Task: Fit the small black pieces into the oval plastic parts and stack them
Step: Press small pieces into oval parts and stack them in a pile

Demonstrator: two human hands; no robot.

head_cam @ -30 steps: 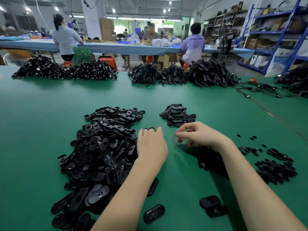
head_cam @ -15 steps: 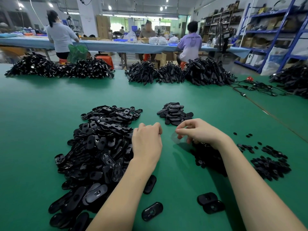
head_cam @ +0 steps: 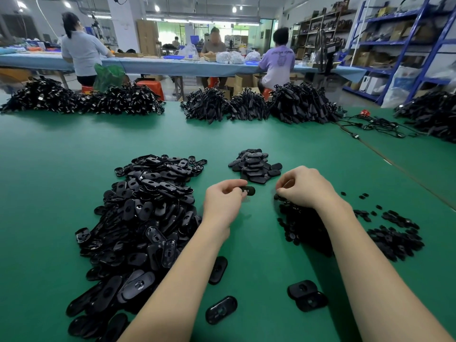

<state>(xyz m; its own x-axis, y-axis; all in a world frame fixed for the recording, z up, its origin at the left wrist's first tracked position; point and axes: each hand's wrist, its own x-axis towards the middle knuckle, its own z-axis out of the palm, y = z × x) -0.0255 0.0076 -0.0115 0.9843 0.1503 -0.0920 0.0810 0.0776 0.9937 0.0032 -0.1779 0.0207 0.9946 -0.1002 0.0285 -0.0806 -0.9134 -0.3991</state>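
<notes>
A big heap of black oval plastic parts (head_cam: 148, 213) lies left of centre on the green table (head_cam: 49, 169). My left hand (head_cam: 223, 203) holds one oval part (head_cam: 249, 190) by its end, just above the table. My right hand (head_cam: 304, 187) rests with fingers curled over the near edge of a pile of small black pieces (head_cam: 301, 225); whether it pinches one is hidden. More small pieces (head_cam: 394, 240) lie scattered to the right. A small stack of finished oval parts (head_cam: 255, 165) sits just beyond both hands.
Loose oval parts (head_cam: 221, 309) and two more oval parts (head_cam: 307, 294) lie near my forearms. Large heaps of black cabled items (head_cam: 246, 107) line the table's far edge, and cables (head_cam: 370, 124) run at the right. Several people work at a blue table (head_cam: 160, 66) behind.
My hands have drawn apart: the left now shows an oval part in its fingers, and the right has shifted right onto the pile of small pieces.
</notes>
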